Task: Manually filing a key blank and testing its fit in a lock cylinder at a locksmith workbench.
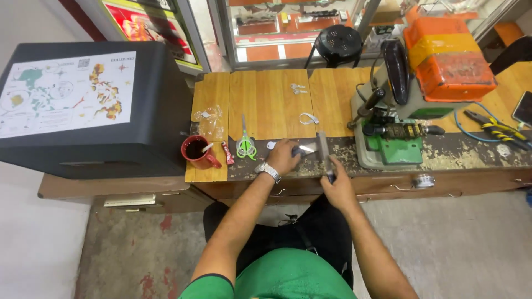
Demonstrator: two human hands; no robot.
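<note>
My left hand [284, 156], with a wristwatch on the wrist, pinches a small metal key [305, 149] down on the worn front edge of the workbench [460, 152]. My right hand [336, 185] grips the handle of a long flat metal file [323, 148]. The file's blade lies across the key, pointing away from me. Both hands are close together at the bench's front edge, left of the green key-cutting machine [390, 144].
A red mug [197, 151], green-handled scissors [245, 145], a small red item [227, 153] and a plastic bag [211, 120] lie left. Loose keys [297, 87] rest further back. Pliers [499, 130] and a phone [523, 108] sit right, beside an orange box [448, 58]. A black cabinet [88, 111] stands left.
</note>
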